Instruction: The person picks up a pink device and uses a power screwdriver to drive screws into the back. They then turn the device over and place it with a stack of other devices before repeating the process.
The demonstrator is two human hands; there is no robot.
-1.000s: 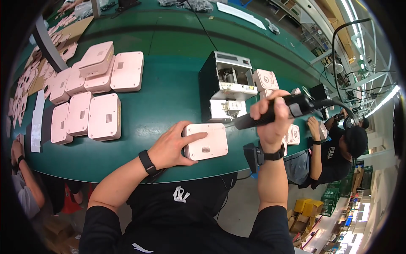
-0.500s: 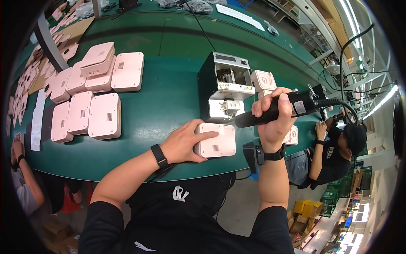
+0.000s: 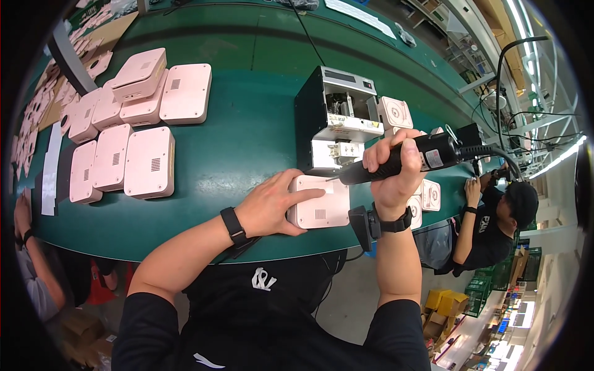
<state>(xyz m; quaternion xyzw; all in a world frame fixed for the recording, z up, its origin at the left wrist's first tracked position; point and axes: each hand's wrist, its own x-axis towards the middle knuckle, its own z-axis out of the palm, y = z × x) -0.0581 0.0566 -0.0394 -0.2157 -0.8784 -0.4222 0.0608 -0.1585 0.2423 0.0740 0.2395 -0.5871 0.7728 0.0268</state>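
Note:
My left hand grips a pale pink square plastic box, thumb and fingers at its left side. Its index finger lies stretched across the top, touching a small white patch. In my right hand is a black corded electric screwdriver, tilted with its tip pointing left. The thin bit is over the far part of the box's top; whether it touches a screw I cannot tell. Just behind the box stands a black and silver screw feeder with an open front.
Several similar pink boxes stand at the left, some stacked. Pink parts with round centres lie right of the feeder. A white paper strip lies far left on the green table. A co-worker sits at right; another person's arm shows at left.
The view has shifted slightly. The screwdriver and my right hand have moved a little left relative to the box. My left hand keeps its hold on the box.

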